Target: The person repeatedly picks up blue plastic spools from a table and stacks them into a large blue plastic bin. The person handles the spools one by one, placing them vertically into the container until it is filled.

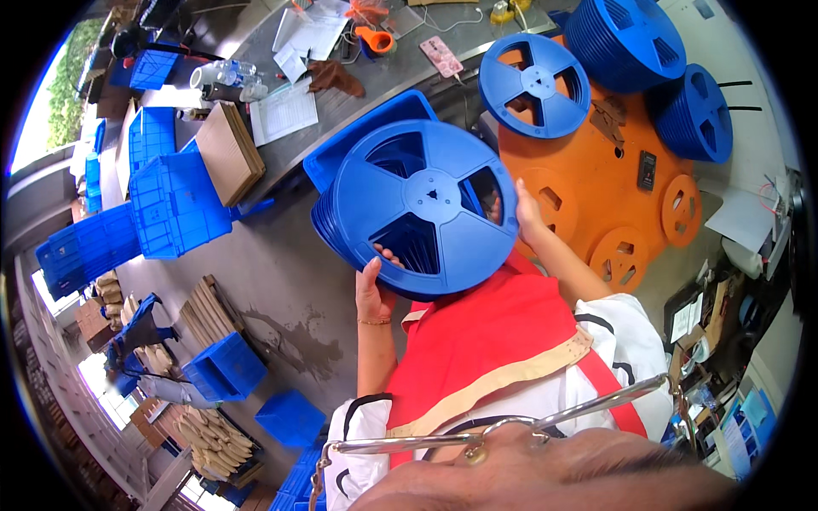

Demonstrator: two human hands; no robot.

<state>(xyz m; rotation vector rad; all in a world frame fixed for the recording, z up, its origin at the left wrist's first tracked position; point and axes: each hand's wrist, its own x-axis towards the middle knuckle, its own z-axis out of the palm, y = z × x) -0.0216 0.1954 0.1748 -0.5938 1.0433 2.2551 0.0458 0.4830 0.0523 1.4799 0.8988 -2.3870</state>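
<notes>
Between my hands is a stack of blue plastic reels (473, 247), its round face tilted up toward me. My left hand (372, 289) grips the lower left rim, its fingertips curling into a cut-out of the top reel. On the right edge, my right hand (528, 215) holds the rim, with part of its fingers showing through another cut-out. Behind the stack, partly hidden by it, is a blue bin (319, 166). Just beyond my right hand stands another blue reel stack (524, 111) on an orange table (613, 183) with round slotted discs.
More reel stacks (626, 43) stand at the table's far right. A metal bench (375, 94) carries papers, a pink phone (440, 56) and an orange tape dispenser (375, 38). To the left are blue crates (175, 204) and cardboard sheets (228, 153); a blue bin (226, 366) is on the floor.
</notes>
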